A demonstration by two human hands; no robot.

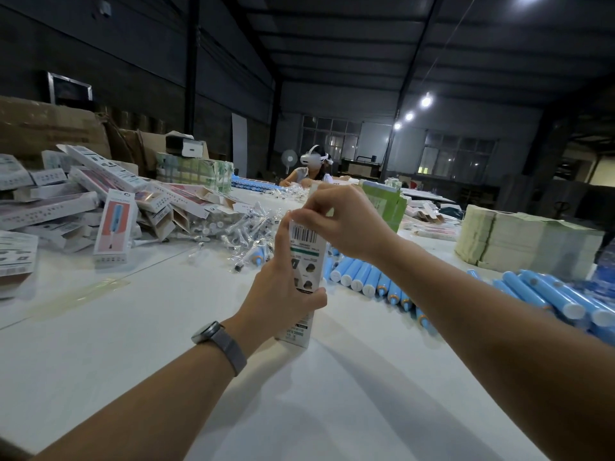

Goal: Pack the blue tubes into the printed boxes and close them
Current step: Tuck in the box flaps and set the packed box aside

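- The left hand (pixel 283 294) wraps the middle of a tall white printed cardboard box (pixel 306 257), standing upright on the white bench (pixel 133 344) near its centre.
- The right hand (pixel 336 221) pinches the top flap, fingertips curled on the box's upper end.
- Thin card, light and easily crushed, I'd judge; hold the long sides, tuck the flap by its edge.
- Blue plastic tubes with white caps (pixel 356 277) lie in a row just right of the box.
- Filled boxes (pixel 113 224) pile towards the left edge.

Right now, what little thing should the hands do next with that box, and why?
Probably press the top flap shut. The left hand holds the printed box upright on the table, and the right hand pinches at its top end, so closing seems nearly done.
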